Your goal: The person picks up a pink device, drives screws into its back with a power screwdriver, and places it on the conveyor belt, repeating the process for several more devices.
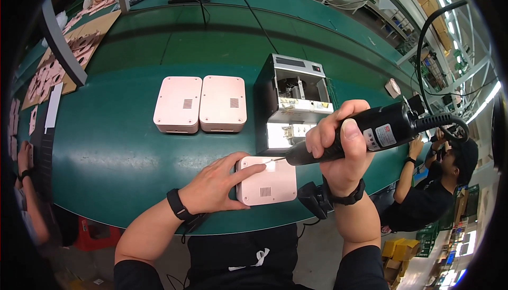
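A pale pink plastic case (280, 187) with a slotted vent and corner screw holes lies on the green table in front of me. My left hand (214, 181) grips its left side, thumb at the near edge and index finger stretched over the top. In my right hand (344, 147) is a black corded electric screwdriver (317, 150), held tilted. Its thin bit reaches the far part of the case, close to my left index fingertip; whether it sits in a hole I cannot tell. Beyond the screwdriver stands a grey and black screw feeder (299, 86).
Two similar pink cases (178, 102) (223, 102) rest side by side, left of the feeder. Pink flat parts (53, 75) lie on cardboard at the far left, near a grey post (63, 44). A co-worker (439, 179) is at the right; other people's hands show at left.
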`<state>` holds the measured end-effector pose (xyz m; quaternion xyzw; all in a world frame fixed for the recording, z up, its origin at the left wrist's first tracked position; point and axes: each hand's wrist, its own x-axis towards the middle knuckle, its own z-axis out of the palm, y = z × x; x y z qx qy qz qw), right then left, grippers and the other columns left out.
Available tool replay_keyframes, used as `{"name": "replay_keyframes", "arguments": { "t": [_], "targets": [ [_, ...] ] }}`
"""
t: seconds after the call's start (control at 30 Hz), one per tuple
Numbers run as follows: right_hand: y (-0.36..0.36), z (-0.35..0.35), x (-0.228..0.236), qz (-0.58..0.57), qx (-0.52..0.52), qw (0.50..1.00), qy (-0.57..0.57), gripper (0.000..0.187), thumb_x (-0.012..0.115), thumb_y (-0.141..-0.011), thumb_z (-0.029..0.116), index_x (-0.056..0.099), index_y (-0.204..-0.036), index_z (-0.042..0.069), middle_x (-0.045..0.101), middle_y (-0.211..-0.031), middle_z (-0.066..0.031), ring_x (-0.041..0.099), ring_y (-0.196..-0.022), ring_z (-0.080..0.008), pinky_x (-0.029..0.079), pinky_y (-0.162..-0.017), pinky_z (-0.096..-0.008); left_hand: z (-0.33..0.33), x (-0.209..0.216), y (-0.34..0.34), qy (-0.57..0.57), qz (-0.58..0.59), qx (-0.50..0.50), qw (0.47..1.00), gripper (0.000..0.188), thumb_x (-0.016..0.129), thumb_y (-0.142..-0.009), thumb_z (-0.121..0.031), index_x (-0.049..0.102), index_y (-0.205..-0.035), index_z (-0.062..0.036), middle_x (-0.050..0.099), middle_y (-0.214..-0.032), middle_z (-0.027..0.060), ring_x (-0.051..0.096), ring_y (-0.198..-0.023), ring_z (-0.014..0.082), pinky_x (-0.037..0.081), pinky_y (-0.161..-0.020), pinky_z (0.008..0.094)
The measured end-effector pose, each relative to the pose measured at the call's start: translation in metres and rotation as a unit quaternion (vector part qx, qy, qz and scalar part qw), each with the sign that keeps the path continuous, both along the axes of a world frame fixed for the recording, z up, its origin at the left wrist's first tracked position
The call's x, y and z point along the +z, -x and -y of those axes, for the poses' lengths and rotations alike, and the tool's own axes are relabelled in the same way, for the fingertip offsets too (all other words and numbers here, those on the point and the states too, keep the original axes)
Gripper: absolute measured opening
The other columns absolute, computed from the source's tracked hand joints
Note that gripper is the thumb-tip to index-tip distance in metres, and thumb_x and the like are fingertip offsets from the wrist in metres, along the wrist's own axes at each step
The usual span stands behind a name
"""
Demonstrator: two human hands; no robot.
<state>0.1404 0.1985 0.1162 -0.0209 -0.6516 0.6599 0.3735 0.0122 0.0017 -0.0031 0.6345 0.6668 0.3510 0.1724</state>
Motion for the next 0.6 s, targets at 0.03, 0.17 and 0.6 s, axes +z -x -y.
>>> {"name": "replay_keyframes", "arguments": {
  "t": [0.03, 0.17, 0.6],
  "targets": [
    [0.001, -0.001, -0.003, 0.003, -0.001, 1.0, -0.002, 0.024, 0.056, -0.1, 0.027, 0.047, -0.112, 0.007, 0.051, -0.069, -0.0064, 0.049, -0.051, -0.0165, 0.046, -0.053, -0.0356, -0.001, -0.001, 0.0, -0.001, -0.002, -0.002, 1.0, 0.094, 0.094, -0.066, -0.033, 0.053, -0.15, -0.025, 0.049, -0.143, 0.0145, 0.058, -0.125, 0.0385, 0.052, -0.103, 0.0477],
    [0.007, -0.004, -0.011, 0.008, 0.01, 1.0, 0.013, 0.024, 0.056, -0.099, 0.026, 0.046, -0.111, 0.008, 0.051, -0.069, -0.0066, 0.048, -0.051, -0.0165, 0.045, -0.053, -0.0352, 0.0, -0.002, -0.003, -0.001, -0.006, 0.005, 1.0, 0.093, 0.094, -0.066, -0.032, 0.053, -0.15, -0.0255, 0.049, -0.143, 0.0148, 0.058, -0.126, 0.0383, 0.051, -0.103, 0.0475],
    [0.009, -0.005, -0.02, -0.014, 0.025, 0.999, 0.029, 0.019, 0.056, -0.099, 0.021, 0.047, -0.11, 0.008, 0.052, -0.069, -0.0067, 0.048, -0.052, -0.0167, 0.044, -0.052, -0.0345, -0.001, 0.002, -0.001, -0.013, -0.006, 0.002, 1.0, 0.091, 0.093, -0.067, -0.03, 0.054, -0.149, -0.0251, 0.05, -0.143, 0.0152, 0.058, -0.126, 0.0382, 0.051, -0.104, 0.0476]
  ]
}}
